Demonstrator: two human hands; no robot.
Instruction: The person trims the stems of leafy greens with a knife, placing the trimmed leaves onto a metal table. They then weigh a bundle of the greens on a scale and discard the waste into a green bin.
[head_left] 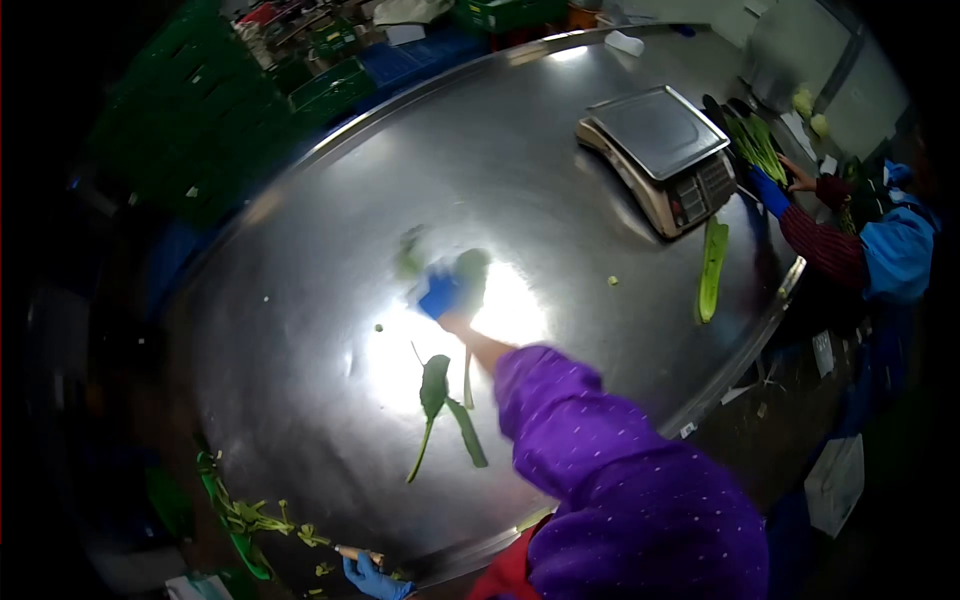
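My right hand [440,295], in a blue glove and a purple sleeve, reaches over the middle of the steel table [300,270]. Motion smears its fingers. Against it shows a blurred green leaf [472,268]; whether the hand grips it I cannot make out. Another blurred green piece [410,252] is just beyond the fingers. Nearer me lie a dark green leaf [434,385] with a long stem and a second leaf piece [467,432]. At the bottom edge my left hand [375,578], in a lighter blue glove, closes on a short tan handle-like thing [358,553], beside trimmed green stalks [255,518].
A scale [655,140] stands on the table at the upper right. A pale green stalk [712,270] lies near the right edge. There a co-worker's gloved hand [768,190] and bare hand [797,178] handle long greens [752,140]. Green crates [190,110] stack behind the left edge.
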